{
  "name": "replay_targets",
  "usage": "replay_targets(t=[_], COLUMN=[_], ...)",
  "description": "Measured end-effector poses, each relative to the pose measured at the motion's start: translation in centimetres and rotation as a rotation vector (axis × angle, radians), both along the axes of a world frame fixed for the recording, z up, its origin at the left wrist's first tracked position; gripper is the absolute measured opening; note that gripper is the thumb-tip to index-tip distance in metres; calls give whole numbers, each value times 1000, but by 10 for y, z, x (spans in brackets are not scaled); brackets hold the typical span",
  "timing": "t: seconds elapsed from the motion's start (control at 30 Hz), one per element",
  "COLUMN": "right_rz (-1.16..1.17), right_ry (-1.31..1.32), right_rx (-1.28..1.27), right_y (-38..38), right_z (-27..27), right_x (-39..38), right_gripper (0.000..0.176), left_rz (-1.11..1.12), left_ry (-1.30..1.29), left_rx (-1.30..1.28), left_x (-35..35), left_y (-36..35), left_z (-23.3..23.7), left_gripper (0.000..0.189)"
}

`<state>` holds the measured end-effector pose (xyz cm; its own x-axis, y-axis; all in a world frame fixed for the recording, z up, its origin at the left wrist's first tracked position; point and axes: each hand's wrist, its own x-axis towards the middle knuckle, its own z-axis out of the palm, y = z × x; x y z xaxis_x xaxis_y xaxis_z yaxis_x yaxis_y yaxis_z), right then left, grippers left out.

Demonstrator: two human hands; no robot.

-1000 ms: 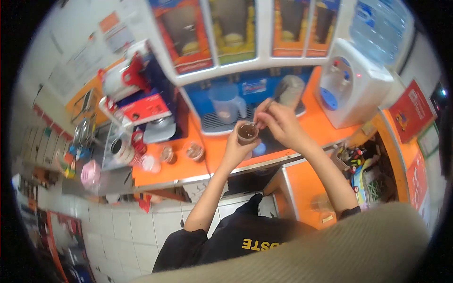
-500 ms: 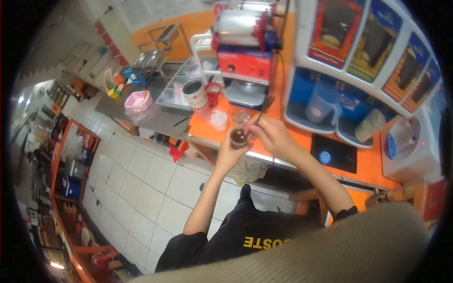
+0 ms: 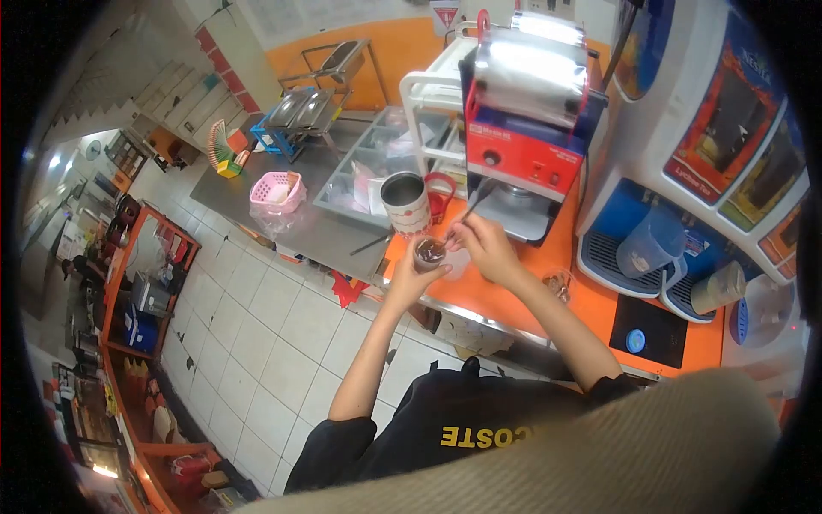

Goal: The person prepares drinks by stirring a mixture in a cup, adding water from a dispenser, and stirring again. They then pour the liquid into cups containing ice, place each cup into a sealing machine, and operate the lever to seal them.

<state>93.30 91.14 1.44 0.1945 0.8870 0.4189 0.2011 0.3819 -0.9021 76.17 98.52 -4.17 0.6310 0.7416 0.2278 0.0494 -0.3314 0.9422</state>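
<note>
My left hand [image 3: 414,276] is wrapped round a small clear cup [image 3: 431,252] of dark brown liquid, held up near the counter's front edge. In my right hand [image 3: 488,250] a slim metal utensil [image 3: 470,208] is pinched, its wider end sticking up and its lower end at the cup's mouth. Whether that lower tip is in the liquid is hidden by my fingers. Partly covered by my hands, a whitish translucent cup [image 3: 457,264] stands on the counter. Just beyond my hands is a patterned stack of cups [image 3: 406,211], with a red-handled item [image 3: 440,195] beside it.
A red cup-sealing machine [image 3: 524,154] stands at the back of the orange counter [image 3: 591,267]. To the right are a drink dispenser [image 3: 719,120] with a plastic pitcher [image 3: 651,247]. A clear cup [image 3: 556,285] sits near my right forearm. A pink basket [image 3: 277,194] rests on the steel table.
The view has shifted, with the counter closer and further right. My hands, still holding the cup and utensil, are now nearer the patterned stack, further left along the counter.
</note>
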Motion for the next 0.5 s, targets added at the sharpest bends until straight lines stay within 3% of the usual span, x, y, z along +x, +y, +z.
replay_targets(t=[0.23, 0.33, 0.5], right_rz=[14, 38, 16], right_ry=[274, 232, 525], right_rx=[-165, -184, -155], right_y=[24, 27, 33], right_z=[-53, -69, -105], right_x=[3, 8, 7], right_gripper=[17, 17, 17], left_rz=[-86, -106, -106], left_ry=[222, 301, 386], left_rx=[55, 31, 78], left_x=[0, 2, 5], left_y=[35, 37, 43], left_z=[-25, -18, -21], left_gripper=[56, 56, 59])
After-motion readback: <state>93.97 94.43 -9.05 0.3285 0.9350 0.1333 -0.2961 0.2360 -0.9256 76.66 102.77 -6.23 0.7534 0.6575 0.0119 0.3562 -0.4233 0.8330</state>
